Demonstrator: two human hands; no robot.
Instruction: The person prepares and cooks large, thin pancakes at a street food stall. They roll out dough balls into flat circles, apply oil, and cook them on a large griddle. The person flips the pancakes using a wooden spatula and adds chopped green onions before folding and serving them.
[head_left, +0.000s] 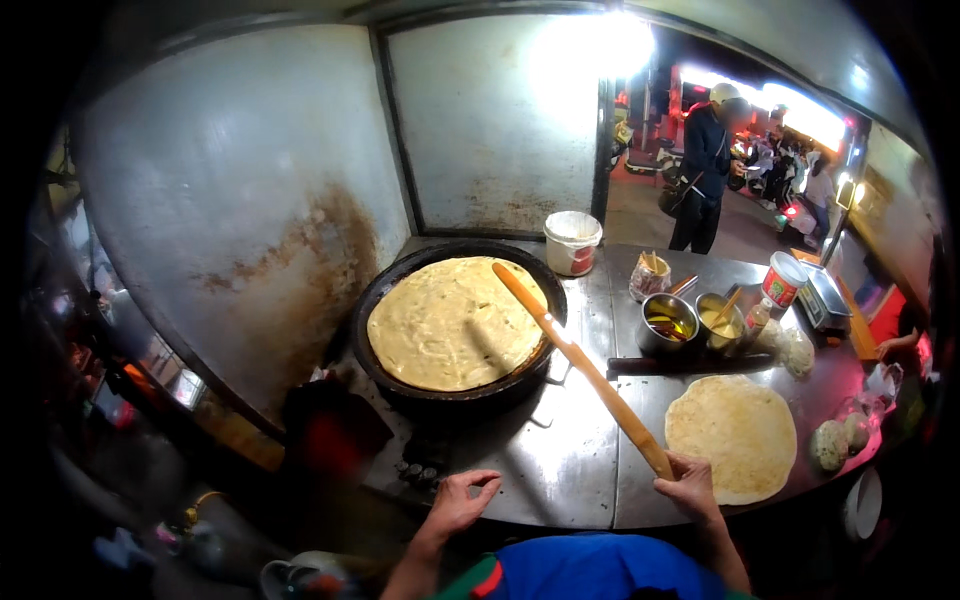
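Observation:
My right hand (688, 484) grips the lower end of a long flat wooden stick (611, 401), whose far tip is over a large pale flatbread (450, 322). That flatbread lies in a round black griddle pan (555, 300). Near the counter's front edge, my left hand (463, 501) holds nothing, with thumb and forefinger apart and curved. A second round of flat dough (731, 439) lies on the steel counter (574, 480) beside my right hand. Whether the stick's tip touches the bread cannot be told.
Behind the dough are a dark rolling pin (690, 365), a metal pot of oil (667, 324), a pot of yellow batter (721, 322) and a scale (823, 296). A white bucket (573, 244) stands behind the pan. Dough balls (830, 445) sit at right. A person (705, 165) stands outside.

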